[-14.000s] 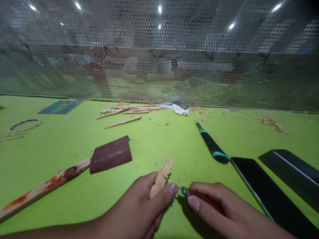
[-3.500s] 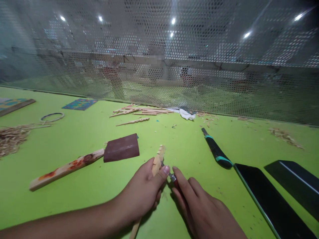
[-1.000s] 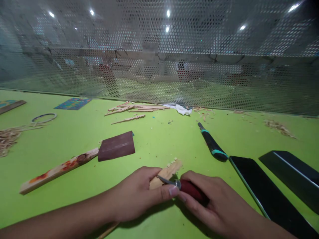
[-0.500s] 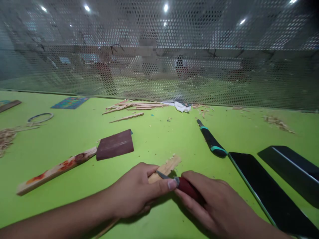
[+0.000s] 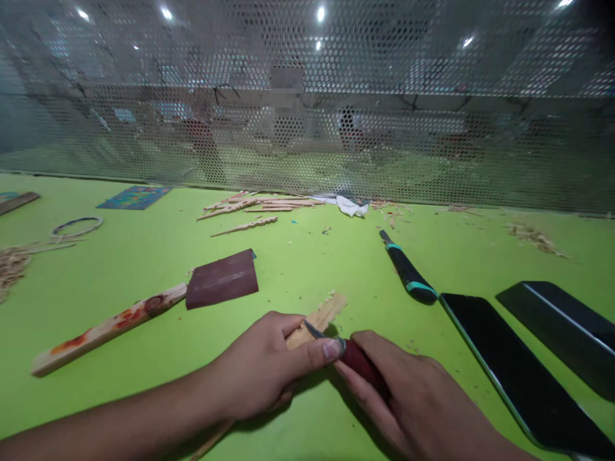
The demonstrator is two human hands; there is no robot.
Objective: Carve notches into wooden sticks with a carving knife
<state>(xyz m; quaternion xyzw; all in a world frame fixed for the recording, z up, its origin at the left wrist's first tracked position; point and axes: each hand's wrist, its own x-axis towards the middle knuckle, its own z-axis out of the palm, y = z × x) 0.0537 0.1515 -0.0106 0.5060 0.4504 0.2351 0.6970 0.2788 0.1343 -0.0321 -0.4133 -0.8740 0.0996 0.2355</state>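
Note:
My left hand (image 5: pixel 269 368) is closed around a pale wooden piece (image 5: pixel 327 312) with a notched upper edge; its thin tail comes out below the wrist. Curled shavings cling to the notches. My right hand (image 5: pixel 408 390) grips the dark red handle of a carving knife (image 5: pixel 361 363). The knife's short pointed blade lies against the wood near my left thumb and forefinger, and that thumb touches the knife by the collar of its handle.
Brown sandpaper (image 5: pixel 221 279) and a stained wood strip (image 5: pixel 115 326) lie left. Right are a black-teal knife (image 5: pixel 408 272), a phone (image 5: pixel 519 371) and a dark angular object (image 5: pixel 562 326). Carved sticks (image 5: pixel 269 205) lie before a perforated screen (image 5: pixel 307 141); shavings (image 5: pixel 535 238) lie back right.
The blade tip and the notched end of the wood have shifted slightly up and left. Both hands keep their holds.

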